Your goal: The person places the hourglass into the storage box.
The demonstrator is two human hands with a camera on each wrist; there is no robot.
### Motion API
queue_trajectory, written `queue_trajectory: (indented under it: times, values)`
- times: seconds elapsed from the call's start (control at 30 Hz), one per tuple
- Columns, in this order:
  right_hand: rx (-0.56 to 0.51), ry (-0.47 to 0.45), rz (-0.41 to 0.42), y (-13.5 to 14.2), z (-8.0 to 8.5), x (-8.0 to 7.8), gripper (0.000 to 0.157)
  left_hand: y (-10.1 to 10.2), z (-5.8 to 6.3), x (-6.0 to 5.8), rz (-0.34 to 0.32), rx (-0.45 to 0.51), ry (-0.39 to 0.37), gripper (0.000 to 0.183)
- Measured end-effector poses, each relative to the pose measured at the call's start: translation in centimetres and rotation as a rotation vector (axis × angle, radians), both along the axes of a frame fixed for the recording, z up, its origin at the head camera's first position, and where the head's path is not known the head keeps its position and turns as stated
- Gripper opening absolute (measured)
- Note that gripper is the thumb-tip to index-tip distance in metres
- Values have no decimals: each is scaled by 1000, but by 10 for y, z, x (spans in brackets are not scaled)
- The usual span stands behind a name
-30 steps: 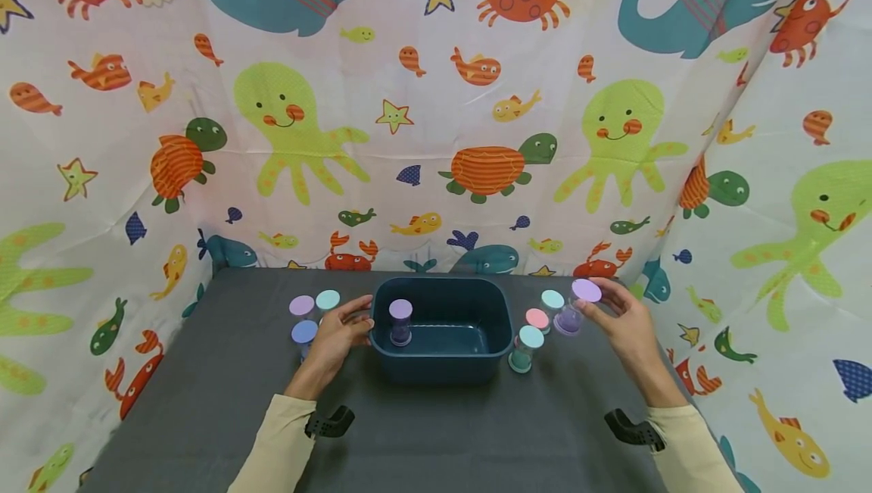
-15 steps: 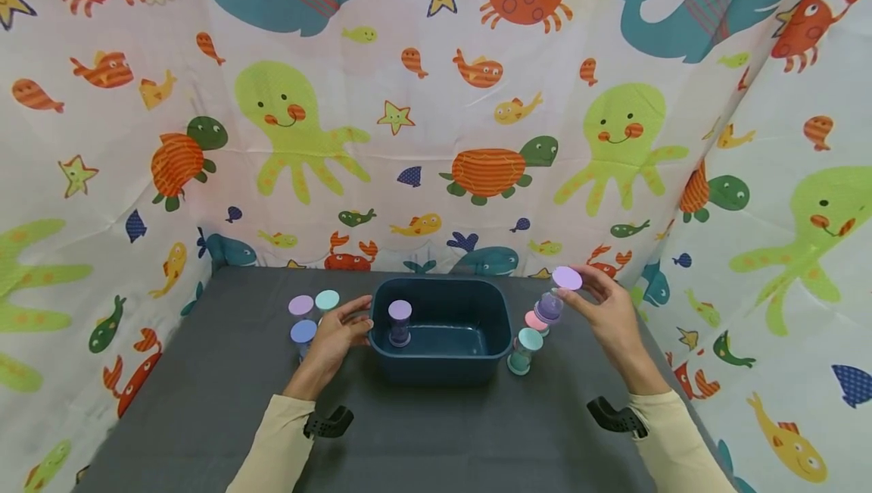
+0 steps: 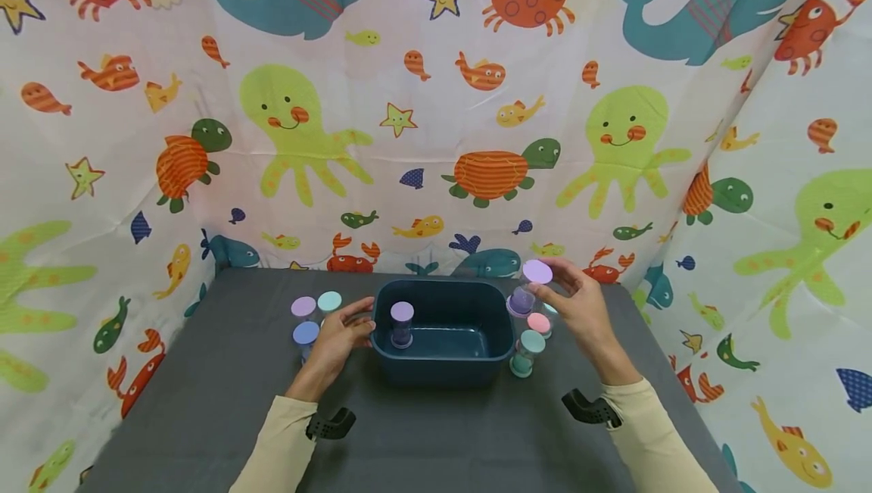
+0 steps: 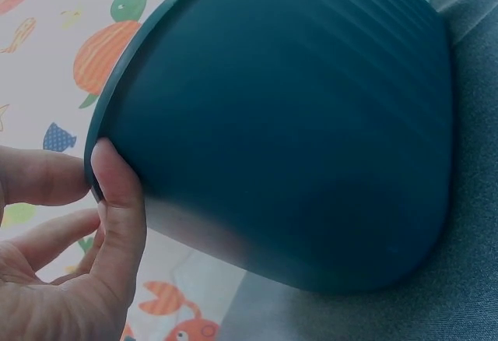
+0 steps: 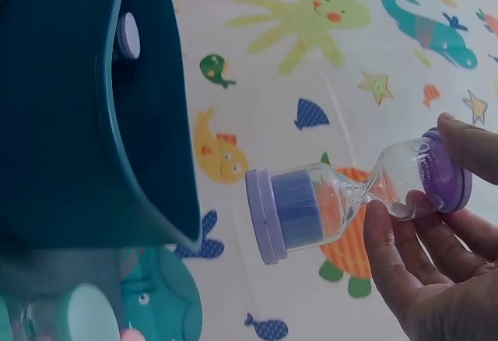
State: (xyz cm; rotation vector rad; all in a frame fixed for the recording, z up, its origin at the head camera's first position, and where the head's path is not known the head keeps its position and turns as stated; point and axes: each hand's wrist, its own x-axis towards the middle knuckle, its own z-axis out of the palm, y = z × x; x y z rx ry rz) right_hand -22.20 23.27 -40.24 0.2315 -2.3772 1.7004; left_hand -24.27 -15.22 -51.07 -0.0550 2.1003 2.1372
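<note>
My right hand [image 3: 572, 304] pinches a purple-capped sand timer [image 5: 366, 189] by its upper end; the purple sand lies in the bulb away from my fingers. In the head view the timer hangs just beyond the right rim of a dark blue plastic bin [image 3: 443, 372]. My left hand [image 3: 339, 341] grips the bin's left rim, thumb outside, as the left wrist view shows. Inside the bin, near its left wall, one purple-capped timer [image 3: 402, 324] stands upright.
Right of the bin stand a teal-capped timer [image 3: 527, 353] and a pink-capped one [image 3: 539, 324], with another pale-capped one partly hidden. Left of the bin are purple [image 3: 303, 307], mint [image 3: 330, 301] and blue [image 3: 306, 333] caps. A sea-animal curtain [image 3: 436, 99] borders the grey table [image 3: 422, 440].
My right hand has moved left with the purple sand timer, from beyond the other timers to beside the bin's right rim. My left hand has stayed on the bin.
</note>
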Motion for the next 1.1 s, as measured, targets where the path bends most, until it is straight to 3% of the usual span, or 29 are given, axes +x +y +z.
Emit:
queue_trajectory:
  times: [0.43, 0.77, 1.1]
  values:
    - [-21, -27, 63, -36, -3, -8, 52, 1, 1, 1, 7, 3, 1, 48]
    - [-129, -56, 123, -63, -18, -13, 49, 0, 2, 3, 16, -10, -1, 47]
    - [-112, -113, 125, -86, -32, -22, 48, 2, 2, 1, 14, -6, 16, 48]
